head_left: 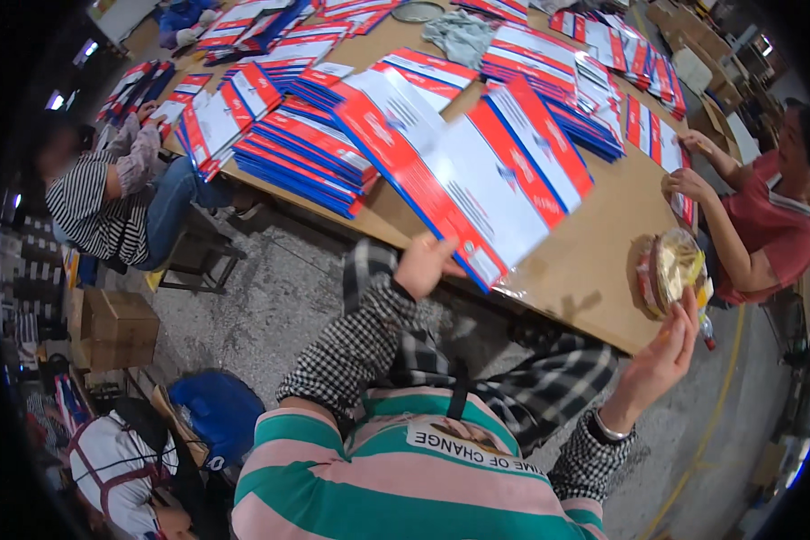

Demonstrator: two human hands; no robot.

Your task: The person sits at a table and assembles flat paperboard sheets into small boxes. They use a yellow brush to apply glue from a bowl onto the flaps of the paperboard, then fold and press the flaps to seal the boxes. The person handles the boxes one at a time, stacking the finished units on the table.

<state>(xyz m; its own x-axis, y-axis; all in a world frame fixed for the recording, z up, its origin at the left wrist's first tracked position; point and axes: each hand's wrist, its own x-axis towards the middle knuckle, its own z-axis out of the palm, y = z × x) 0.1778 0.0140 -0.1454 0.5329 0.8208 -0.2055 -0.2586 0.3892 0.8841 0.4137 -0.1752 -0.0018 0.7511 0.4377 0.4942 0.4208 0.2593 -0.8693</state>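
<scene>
My left hand [423, 265] is closed on the near lower edge of a flat red, white and blue printed cardboard sleeve [499, 184], which is tilted up above the table. My right hand [661, 355] is raised off the table's right corner, its fingers stretched upward and apparently holding nothing. Its fingertips are next to a round roll with clear, yellowish film [675, 265]; whether they touch it I cannot tell. Left of the held sleeve lies a thick stack of similar sleeves [306, 153].
Several more sleeve stacks [549, 72] cover the far part of the brown table [585, 279]. A grey cloth [459, 36] lies among them. One person in red [774, 216] handles a sleeve at the right; another in stripes [108, 207] sits at the left. A cardboard box [121, 328] stands behind that person.
</scene>
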